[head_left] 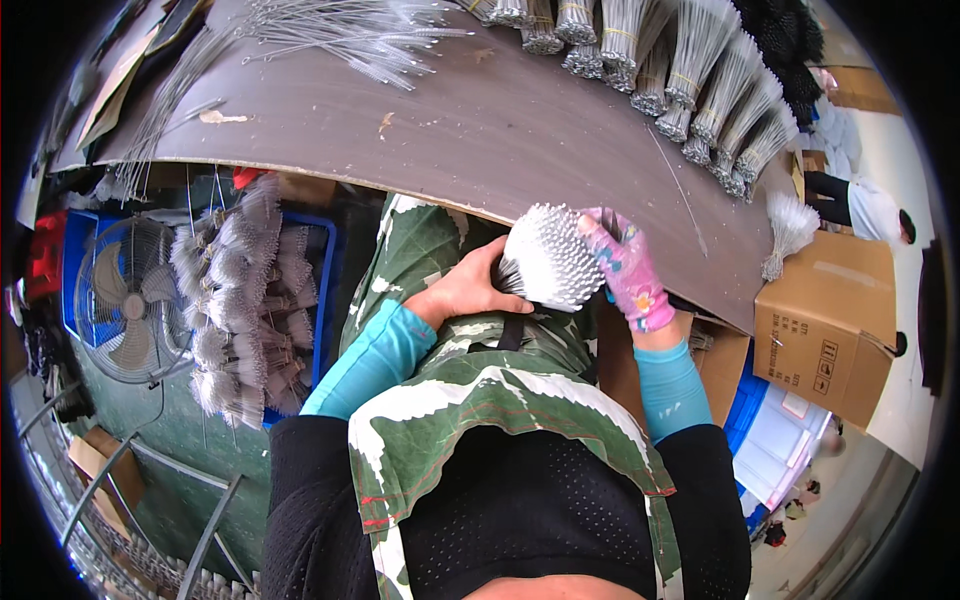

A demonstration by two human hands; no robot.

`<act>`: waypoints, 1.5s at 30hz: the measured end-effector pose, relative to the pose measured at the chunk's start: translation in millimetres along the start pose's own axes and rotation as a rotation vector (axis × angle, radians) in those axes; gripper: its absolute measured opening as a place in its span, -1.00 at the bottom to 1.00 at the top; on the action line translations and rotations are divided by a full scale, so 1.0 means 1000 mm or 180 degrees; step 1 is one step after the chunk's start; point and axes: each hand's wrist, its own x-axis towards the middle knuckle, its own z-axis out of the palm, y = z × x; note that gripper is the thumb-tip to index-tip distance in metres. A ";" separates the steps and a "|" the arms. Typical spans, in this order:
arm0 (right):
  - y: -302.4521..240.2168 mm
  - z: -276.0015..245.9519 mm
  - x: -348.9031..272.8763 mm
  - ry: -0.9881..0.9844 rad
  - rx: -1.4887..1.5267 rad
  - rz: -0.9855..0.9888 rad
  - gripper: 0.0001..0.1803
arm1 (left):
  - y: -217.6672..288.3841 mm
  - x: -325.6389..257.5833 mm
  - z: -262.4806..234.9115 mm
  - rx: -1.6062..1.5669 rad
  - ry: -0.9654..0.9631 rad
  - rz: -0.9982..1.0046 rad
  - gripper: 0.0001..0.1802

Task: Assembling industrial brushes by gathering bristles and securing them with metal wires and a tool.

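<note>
My bare left hand (pixel 465 290) grips a thick bundle of thin metal wires (pixel 548 258) from below, its looped ends fanned toward me over my lap. My right hand (pixel 625 268), in a pink patterned glove, presses on the bundle's right side at the edge of the brown table (pixel 470 120). A green camouflage apron (pixel 440 400) covers my lap, and both forearms wear turquoise sleeves.
Several tied wire bundles (pixel 690 80) lie along the table's far right, loose wires (pixel 350 35) at far left. A blue crate of wire bundles (pixel 250 300) and a fan (pixel 125 300) stand to my left. A cardboard box (pixel 825 320) holding another bundle (pixel 790 225) sits right; a person (pixel 865 210) is beyond.
</note>
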 end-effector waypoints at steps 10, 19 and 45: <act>0.036 -0.029 -0.042 0.0310 0.0998 0.0529 -0.81 | 0.016 -0.018 0.006 0.0580 0.0339 0.0262 0.01; 0.118 -0.062 -0.057 0.0646 0.4491 0.0737 -0.85 | 0.105 -0.055 -0.041 0.0364 0.1407 0.0219 -0.61; 0.086 -0.037 -0.097 0.0431 0.4063 -0.0132 -0.79 | 0.072 -0.032 0.012 0.0206 0.1917 0.0322 -0.80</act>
